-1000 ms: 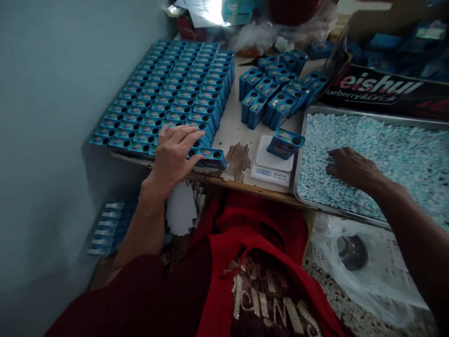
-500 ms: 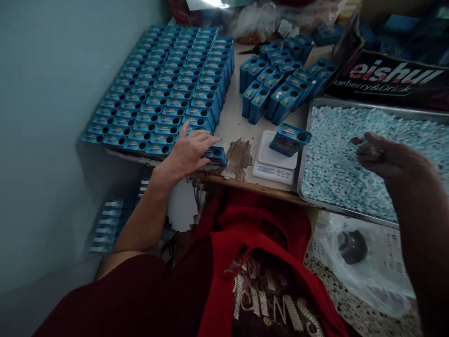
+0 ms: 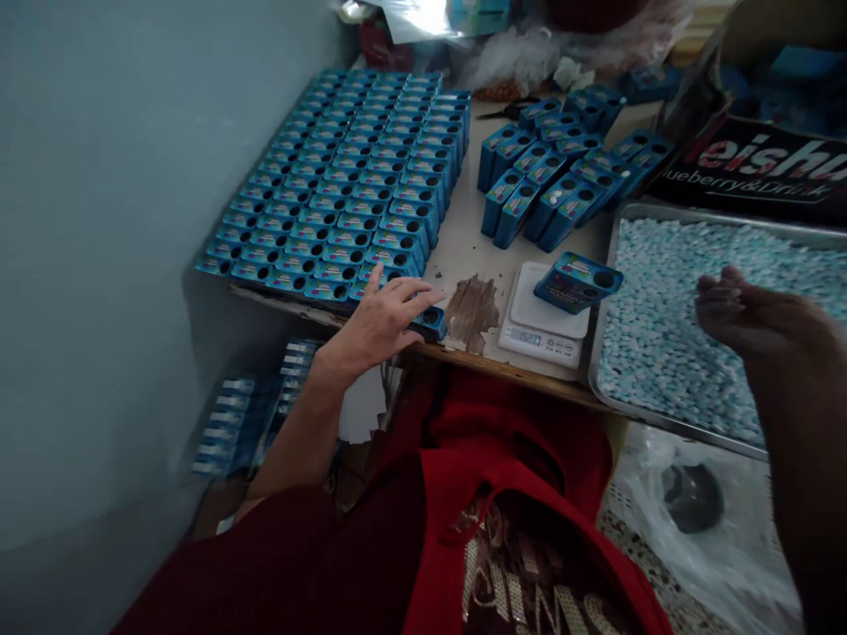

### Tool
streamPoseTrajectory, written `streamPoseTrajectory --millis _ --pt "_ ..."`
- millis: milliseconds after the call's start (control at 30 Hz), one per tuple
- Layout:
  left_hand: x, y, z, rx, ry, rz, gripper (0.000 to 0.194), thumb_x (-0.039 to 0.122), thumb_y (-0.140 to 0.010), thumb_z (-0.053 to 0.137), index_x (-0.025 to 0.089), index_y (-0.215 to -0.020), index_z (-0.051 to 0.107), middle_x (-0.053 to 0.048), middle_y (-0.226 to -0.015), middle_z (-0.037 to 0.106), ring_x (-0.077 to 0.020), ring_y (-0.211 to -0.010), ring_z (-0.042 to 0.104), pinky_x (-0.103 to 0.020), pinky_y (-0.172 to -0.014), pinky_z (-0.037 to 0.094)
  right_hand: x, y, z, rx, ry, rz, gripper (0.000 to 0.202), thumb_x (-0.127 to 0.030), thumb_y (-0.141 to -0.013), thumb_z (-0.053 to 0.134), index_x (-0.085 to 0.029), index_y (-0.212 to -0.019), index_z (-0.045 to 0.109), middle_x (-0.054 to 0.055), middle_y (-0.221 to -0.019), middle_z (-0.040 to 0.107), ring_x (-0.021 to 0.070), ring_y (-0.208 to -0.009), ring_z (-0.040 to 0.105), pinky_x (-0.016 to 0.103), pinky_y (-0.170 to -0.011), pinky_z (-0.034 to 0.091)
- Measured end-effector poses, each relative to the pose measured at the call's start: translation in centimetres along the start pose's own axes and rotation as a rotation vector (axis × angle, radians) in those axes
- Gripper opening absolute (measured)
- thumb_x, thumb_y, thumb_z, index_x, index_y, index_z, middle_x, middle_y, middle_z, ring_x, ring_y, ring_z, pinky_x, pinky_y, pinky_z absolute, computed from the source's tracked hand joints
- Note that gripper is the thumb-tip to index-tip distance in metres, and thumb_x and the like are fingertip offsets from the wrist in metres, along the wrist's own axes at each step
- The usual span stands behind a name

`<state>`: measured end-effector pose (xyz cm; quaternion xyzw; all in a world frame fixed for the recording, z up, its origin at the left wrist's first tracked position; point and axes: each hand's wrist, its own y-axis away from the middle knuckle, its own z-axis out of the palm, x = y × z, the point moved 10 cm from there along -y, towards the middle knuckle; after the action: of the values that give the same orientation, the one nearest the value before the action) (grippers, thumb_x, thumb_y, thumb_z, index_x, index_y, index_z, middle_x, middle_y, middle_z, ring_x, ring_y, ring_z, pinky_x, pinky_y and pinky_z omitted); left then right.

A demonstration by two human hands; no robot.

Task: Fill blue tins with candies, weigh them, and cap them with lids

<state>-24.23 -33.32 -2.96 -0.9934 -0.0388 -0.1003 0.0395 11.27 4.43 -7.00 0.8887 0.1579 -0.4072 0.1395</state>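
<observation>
My left hand lies with fingers spread over the near right corner of a block of blue boxes. Its thumb is beside a blue box at the table's front edge; the hand hides part of that box. Over a metal tray of white and pale blue mints, my right hand is turned up with its fingers curled together around some mints, mostly hidden. Between my hands, a blue box with a round dark hole on top stands tilted on a white digital scale with a lit display.
More blue boxes stand in a loose group behind the scale, a few with white mints on top. A black printed carton rises behind the tray. Below the table are a plastic bag and stacked blue boxes.
The whole view has shifted, so things appear further right and slightly lower. My right hand has turned and curled more over the tray. My left hand stays on the boxes.
</observation>
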Motion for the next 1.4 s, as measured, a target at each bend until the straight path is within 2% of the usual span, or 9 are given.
streamPoseTrajectory --millis 67,167,267,367,500,733,867,1067,1400 --pt "1.9 0.9 -0.8 0.131 -0.002 -0.008 0.060 0.013 -0.101 0.085 0.028 -0.158 0.075 -0.015 -0.168 0.073 -0.0420 -0.164 0.064 -0.080 -0.148 0.029 1.5 0.5 1.3 -0.083 -0.266 0.248 0.040 -0.036 -0.099 0.071 -0.032 -0.072 0.042 0.007 -0.083 0.049 0.0232 -0.065 0.027 0.052 -0.072 0.030" --pt "5.9 2.0 -0.8 0.308 -0.009 0.095 0.039 0.018 -0.111 0.079 0.032 -0.146 0.082 -0.010 -0.157 0.082 -0.0375 -0.158 0.071 -0.076 -0.151 0.031 2.9 1.1 1.9 -0.057 -0.439 0.512 0.035 -0.013 -0.104 0.068 -0.029 -0.076 0.055 0.003 -0.077 0.049 0.0193 -0.064 0.032 0.045 -0.068 0.027" --pt "9.5 1.9 1.4 0.376 0.055 0.263 0.029 0.015 -0.115 0.072 0.031 -0.134 0.086 -0.007 -0.144 0.088 -0.0321 -0.148 0.079 -0.073 -0.151 0.034 3.1 0.8 2.1 -0.057 -0.524 0.540 0.034 -0.007 -0.105 0.070 -0.026 -0.079 0.059 -0.002 -0.068 0.050 0.0140 -0.060 0.034 0.035 -0.059 0.023" --pt "10.7 -0.3 4.6 0.322 0.200 0.262 0.025 0.017 -0.117 0.069 0.029 -0.130 0.087 -0.008 -0.141 0.089 -0.0306 -0.144 0.081 -0.069 -0.148 0.042 2.8 0.9 2.6 -0.127 -0.441 0.478 0.026 -0.010 -0.102 0.084 -0.021 -0.084 0.069 -0.002 -0.066 0.060 0.0090 -0.057 0.038 0.027 -0.054 0.023" --pt "9.0 -3.7 7.4 0.376 0.474 0.032 0.028 0.033 -0.119 0.071 0.024 -0.144 0.079 -0.013 -0.141 0.086 -0.0325 -0.139 0.080 -0.060 -0.137 0.056 0.1 2.1 3.0 -0.167 -0.334 0.381 0.023 -0.005 -0.106 0.080 -0.019 -0.088 0.073 -0.001 -0.067 0.067 0.0077 -0.058 0.048 0.021 -0.054 0.030" --pt "4.3 -7.3 12.0 0.517 0.952 -0.323 0.042 0.038 -0.116 0.070 0.024 -0.154 0.060 -0.017 -0.152 0.077 -0.0274 -0.143 0.079 -0.044 -0.124 0.065 -9.8 4.1 4.3 -0.341 -0.404 0.182 0.022 0.000 -0.105 0.071 -0.019 -0.095 0.072 -0.002 -0.069 0.067 0.0089 -0.060 0.050 0.022 -0.057 0.033" --pt "4.0 -9.4 12.7 0.492 1.040 -0.319 0.048 0.049 -0.115 0.074 0.025 -0.153 0.059 -0.016 -0.155 0.077 -0.0274 -0.152 0.074 -0.045 -0.131 0.060 -12.9 3.7 4.7 -0.382 -0.345 0.096 0.026 0.001 -0.106 0.069 -0.018 -0.090 0.073 -0.003 -0.065 0.065 0.0078 -0.055 0.051 0.021 -0.054 0.033" --pt "3.8 -11.4 12.8 0.500 1.228 -0.243 0.068 0.066 -0.104 0.086 0.028 -0.153 0.059 -0.015 -0.164 0.073 -0.0332 -0.163 0.066 -0.051 -0.140 0.050 -14.1 2.8 5.7 -0.497 -0.325 0.012 0.019 -0.008 -0.106 0.083 -0.019 -0.091 0.077 -0.001 -0.065 0.065 0.0078 -0.054 0.054 0.018 -0.049 0.038" --pt "4.7 -12.9 13.1 0.446 1.110 -0.150 0.071 0.069 -0.110 0.076 0.036 -0.167 0.050 -0.012 -0.183 0.060 -0.0324 -0.175 0.054 -0.056 -0.144 0.046 -15.7 3.7 7.4 -0.534 -0.238 -0.019 0.021 -0.005 -0.108 0.079 -0.019 -0.093 0.077 -0.001 -0.065 0.067 0.0092 -0.058 0.054 0.022 -0.053 0.038"
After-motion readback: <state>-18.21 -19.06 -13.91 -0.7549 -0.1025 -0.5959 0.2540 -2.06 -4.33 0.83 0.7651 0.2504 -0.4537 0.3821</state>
